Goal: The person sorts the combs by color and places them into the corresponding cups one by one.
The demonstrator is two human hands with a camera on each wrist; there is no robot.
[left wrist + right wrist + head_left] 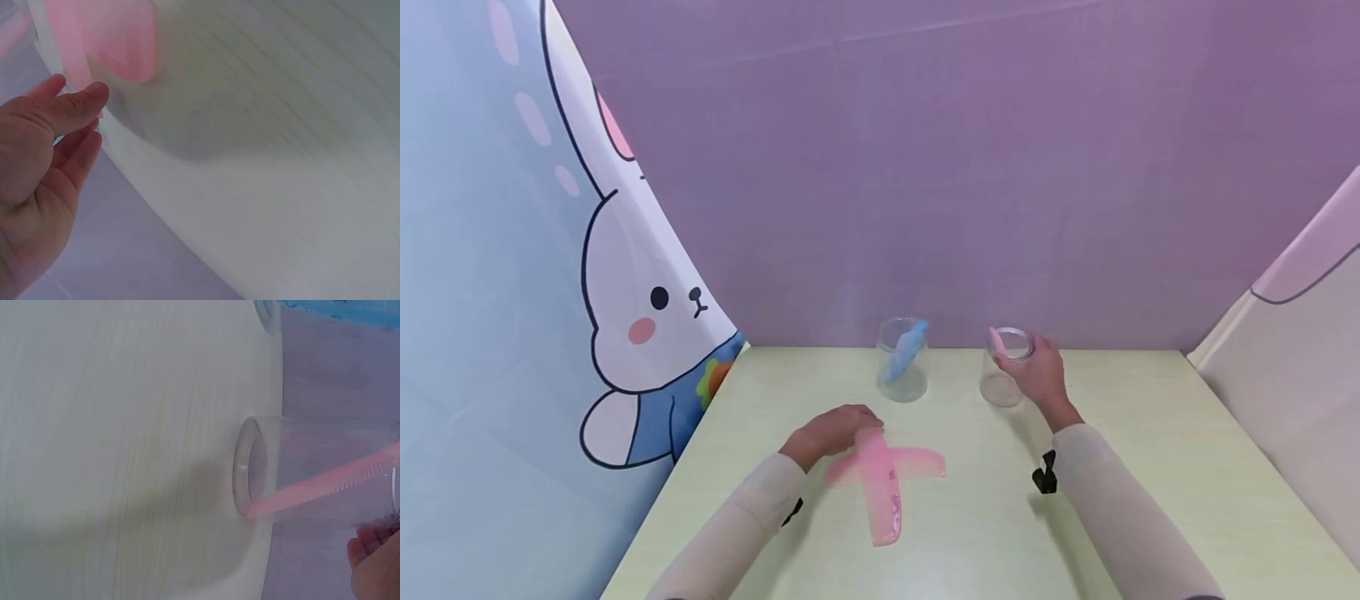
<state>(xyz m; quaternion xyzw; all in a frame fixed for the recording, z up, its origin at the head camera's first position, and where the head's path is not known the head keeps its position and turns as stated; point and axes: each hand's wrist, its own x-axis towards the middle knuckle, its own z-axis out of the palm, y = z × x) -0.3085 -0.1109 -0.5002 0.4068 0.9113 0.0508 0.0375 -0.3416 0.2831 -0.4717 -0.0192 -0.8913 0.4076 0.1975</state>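
The left hand (838, 429) (44, 156) pinches the far end of a pink comb (880, 492) (72, 50) between thumb and fingers. That comb crosses over a second pink piece (921, 461) (128, 44), whose teeth face the near side in the head view. At the back right the right hand (1037, 371) (378, 559) grips the upper part of a clear jar (1000, 390) (256, 462), thumb on one side and fingers on the other. Inside this upright jar a pink comb (997, 342) (325, 481) leans, its top at the rim.
Left of the gripped jar stands another clear jar (904, 387) (267, 315), holding a blue comb (906, 350) (350, 309). Both jars are near the back edge of the pale table (985, 517), before a purple backdrop (962, 167). A rabbit-print cloth (640, 350) hangs at the left.
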